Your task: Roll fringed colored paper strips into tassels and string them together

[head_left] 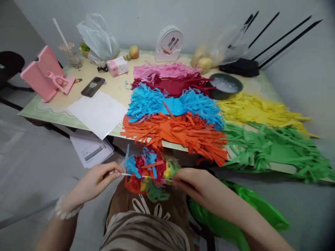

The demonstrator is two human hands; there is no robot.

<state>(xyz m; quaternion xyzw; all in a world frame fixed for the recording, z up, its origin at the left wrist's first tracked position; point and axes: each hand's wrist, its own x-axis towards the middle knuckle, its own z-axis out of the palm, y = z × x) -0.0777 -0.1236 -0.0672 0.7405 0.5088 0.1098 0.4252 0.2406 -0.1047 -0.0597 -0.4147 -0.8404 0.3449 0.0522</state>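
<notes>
My left hand (106,176), with a white beaded bracelet at the wrist, pinches the end of a thin white string (126,174). The string runs across a bundle of coloured paper strips (149,164) in blue, red, orange, yellow and green, which rests over my lap. At the bundle's right side my right hand (190,179) is closed and slightly blurred, seemingly on the string's other end. Just beyond, fringed paper stacks lie on the table: orange (172,130), blue (174,104), dark red (171,85), pink (167,70), yellow (258,109) and green (280,150).
The table (59,108) also bears a pink stand (43,76), a phone (93,86), white paper (98,113), a tissue pack (117,66), a dark bowl (226,87) and a black router (239,67). A green plastic bag (251,205) hangs at my right.
</notes>
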